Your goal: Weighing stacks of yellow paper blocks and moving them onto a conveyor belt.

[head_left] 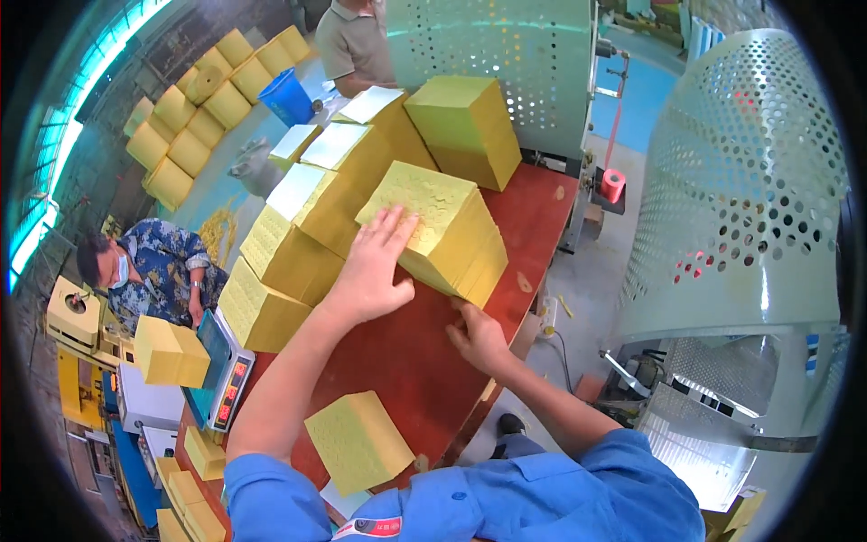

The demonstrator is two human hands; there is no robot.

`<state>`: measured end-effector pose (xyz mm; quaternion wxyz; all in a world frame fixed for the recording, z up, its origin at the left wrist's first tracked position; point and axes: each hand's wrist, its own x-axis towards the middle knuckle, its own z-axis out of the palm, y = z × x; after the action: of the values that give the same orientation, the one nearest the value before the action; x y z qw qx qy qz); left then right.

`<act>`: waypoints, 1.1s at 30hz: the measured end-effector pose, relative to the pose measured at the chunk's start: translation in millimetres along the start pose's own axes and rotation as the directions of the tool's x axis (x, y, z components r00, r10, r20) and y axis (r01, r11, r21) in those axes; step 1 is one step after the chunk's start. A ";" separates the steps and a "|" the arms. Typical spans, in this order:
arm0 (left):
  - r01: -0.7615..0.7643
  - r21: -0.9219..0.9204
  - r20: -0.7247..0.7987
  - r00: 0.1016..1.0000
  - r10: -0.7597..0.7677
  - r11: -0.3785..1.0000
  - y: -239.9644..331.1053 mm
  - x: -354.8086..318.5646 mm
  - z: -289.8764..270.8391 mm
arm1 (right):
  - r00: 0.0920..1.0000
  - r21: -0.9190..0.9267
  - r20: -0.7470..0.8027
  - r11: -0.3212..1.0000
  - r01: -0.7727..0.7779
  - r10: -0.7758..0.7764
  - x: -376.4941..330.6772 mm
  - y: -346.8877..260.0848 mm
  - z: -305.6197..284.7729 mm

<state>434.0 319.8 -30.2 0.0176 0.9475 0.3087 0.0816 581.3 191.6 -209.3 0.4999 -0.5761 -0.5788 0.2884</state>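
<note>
My left hand point(372, 264) lies flat, fingers spread, on the top of a thick yellow paper stack point(452, 237) with an embossed top sheet. My right hand point(477, 336) presses against the lower near edge of the same stack where it meets the red-brown table point(424, 370). The stack sits slightly tilted at the table's middle. Another small yellow stack point(359, 441) lies near my chest, untouched.
Several more yellow stacks point(298, 244) line the table's left side and far end point(465, 126). A digital scale point(221, 370) stands at the left edge, beside a seated person in a patterned shirt point(158, 271). Another person point(354, 45) stands beyond. Perforated metal machines point(750, 181) rise at right.
</note>
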 end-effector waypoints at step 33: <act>-0.039 -0.186 -0.545 0.835 -0.070 0.982 81.3 -205.4 -31.4 | 0.984 0.453 0.091 0.874 -0.176 0.151 66.3 40.4 -3.3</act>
<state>312.6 132.8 -21.9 0.0193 0.8756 0.2991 0.3787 610.5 261.0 -228.6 0.5805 -0.4804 -0.4564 0.4733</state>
